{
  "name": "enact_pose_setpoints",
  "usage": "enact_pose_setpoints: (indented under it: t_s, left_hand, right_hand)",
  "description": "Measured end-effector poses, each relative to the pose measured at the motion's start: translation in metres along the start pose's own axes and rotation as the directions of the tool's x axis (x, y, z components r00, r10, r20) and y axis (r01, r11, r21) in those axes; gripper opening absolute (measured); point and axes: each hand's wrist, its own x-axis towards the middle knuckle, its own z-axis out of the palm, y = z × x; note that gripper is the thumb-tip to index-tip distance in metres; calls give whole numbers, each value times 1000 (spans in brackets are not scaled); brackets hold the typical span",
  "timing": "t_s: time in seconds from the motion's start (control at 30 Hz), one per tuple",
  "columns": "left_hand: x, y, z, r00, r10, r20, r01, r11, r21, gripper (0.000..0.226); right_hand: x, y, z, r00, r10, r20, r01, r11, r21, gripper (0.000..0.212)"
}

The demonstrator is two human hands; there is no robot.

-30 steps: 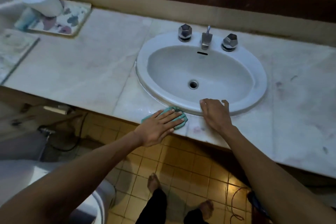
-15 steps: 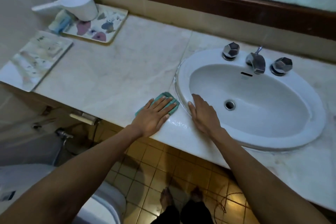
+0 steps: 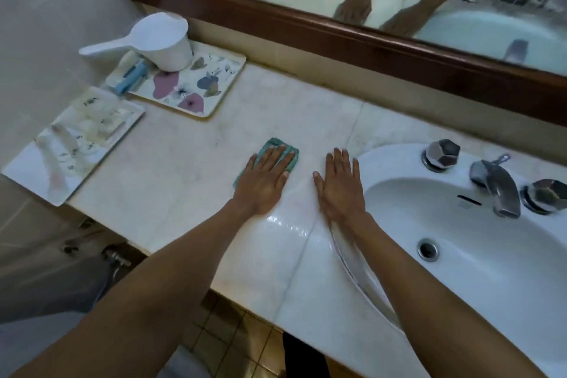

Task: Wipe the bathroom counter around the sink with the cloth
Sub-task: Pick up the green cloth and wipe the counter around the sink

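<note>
A small teal cloth [image 3: 274,144] lies flat on the pale marble counter [image 3: 190,175], left of the white oval sink [image 3: 478,242]. My left hand [image 3: 264,181] presses down on the cloth with fingers spread, covering most of it. My right hand [image 3: 339,182] rests flat on the bare counter just left of the sink rim, holding nothing. A wet sheen shows on the counter behind both hands, toward the front edge.
A floral tray [image 3: 221,92] with a white water scoop [image 3: 159,40] stands at the back left. A second tray [image 3: 24,175] with small items overhangs the left end. The chrome faucet [image 3: 497,184] and two knobs [image 3: 441,153] sit behind the basin. A wood-framed mirror [image 3: 337,34] runs along the back.
Both hands have slid leftward and away from the front edge, from the sink's front rim to the counter left of the sink. The cloth moved with my left hand.
</note>
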Motion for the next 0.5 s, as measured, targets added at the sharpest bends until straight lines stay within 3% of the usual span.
enact_pose_setpoints:
  t_s: [0.23, 0.5]
  left_hand:
    - [86, -27, -6, 995, -74, -61, 73, 997, -15, 56]
    - [136, -45, -7, 992, -63, -112, 66, 998, 20, 58]
  right_hand:
    - [80, -6, 0, 998, 19, 53, -18, 1000, -13, 64]
    - [107, -16, 20, 998, 45, -32, -44, 999, 33, 65]
